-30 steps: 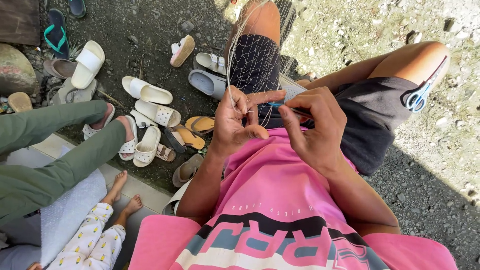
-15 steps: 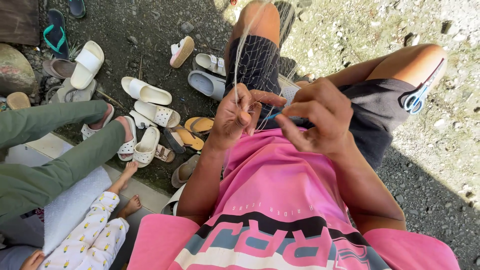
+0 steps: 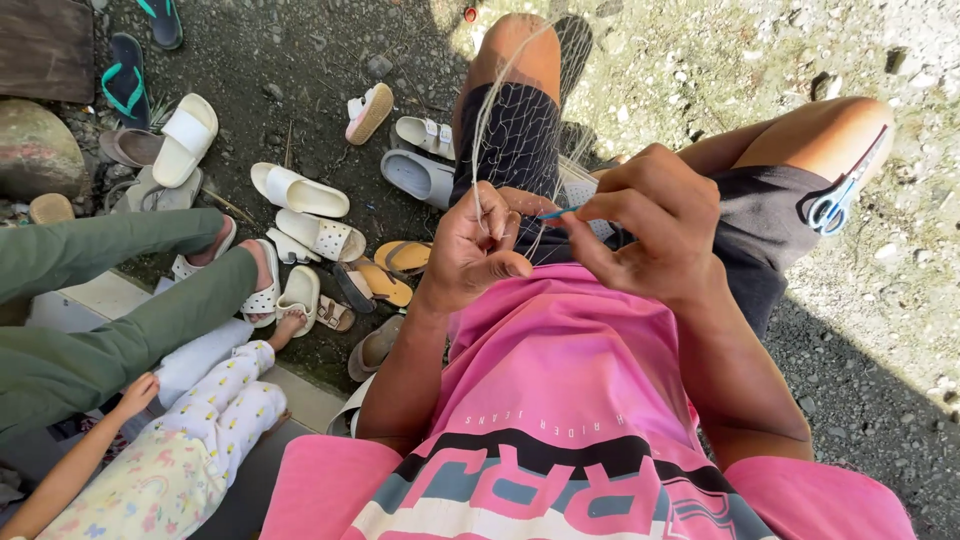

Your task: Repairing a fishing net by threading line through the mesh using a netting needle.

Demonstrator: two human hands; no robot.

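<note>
I sit with a thin white fishing net (image 3: 500,110) draped over my left knee and lap. My left hand (image 3: 478,248) pinches the net's mesh between thumb and fingers in front of my pink shirt. My right hand (image 3: 650,225) is closed on a slim blue netting needle (image 3: 556,212) whose tip points toward the left hand. The two hands are a few centimetres apart. A pair of blue-handled scissors (image 3: 838,200) rests on my right thigh, on the dark shorts.
Several sandals and slippers (image 3: 300,190) lie scattered on the dark gravel to the left. A person in green trousers (image 3: 120,300) and a small child in patterned pyjamas (image 3: 200,440) sit at my left. A stone (image 3: 35,150) lies at far left.
My hands, joined at the net a second ago, have drawn apart; the right hand pulled the blue needle out to the right. The child's arm has come into view at lower left.
</note>
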